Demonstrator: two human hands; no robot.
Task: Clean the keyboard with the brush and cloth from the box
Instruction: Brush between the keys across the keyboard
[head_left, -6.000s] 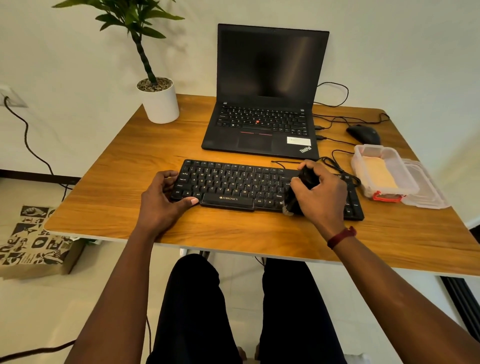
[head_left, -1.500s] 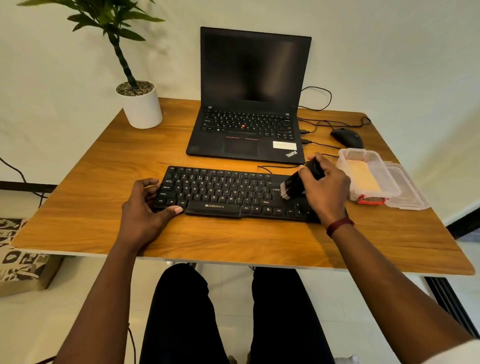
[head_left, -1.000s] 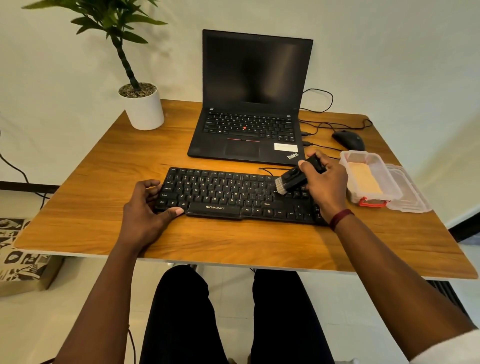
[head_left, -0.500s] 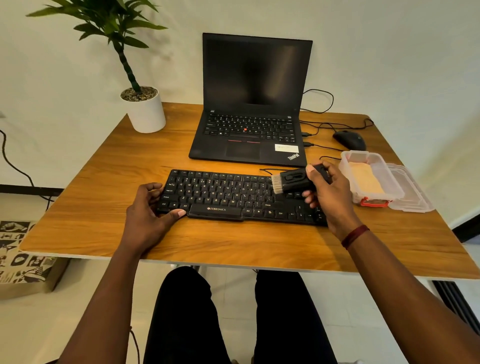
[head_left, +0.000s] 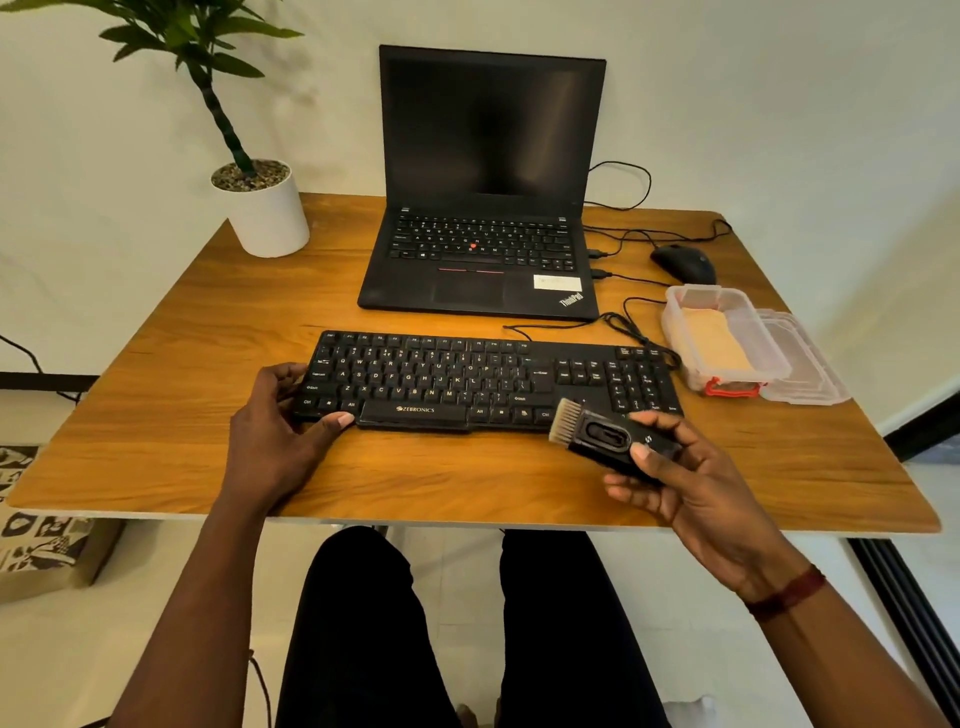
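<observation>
A black keyboard lies across the middle of the wooden table. My left hand grips its front left corner, thumb on the front edge. My right hand holds a black brush with pale bristles pointing left, lifted just in front of the keyboard's right end. A clear plastic box with red clips stands to the right of the keyboard, and a tan cloth lies folded inside it.
An open black laptop stands behind the keyboard. A black mouse and several cables lie at the back right. The box's clear lid rests beside the box. A white plant pot stands at the back left.
My right hand has lifted the brush off the keyboard's right half and drawn it back toward me, past the front edge. My left hand has stayed on the keyboard's left corner.
</observation>
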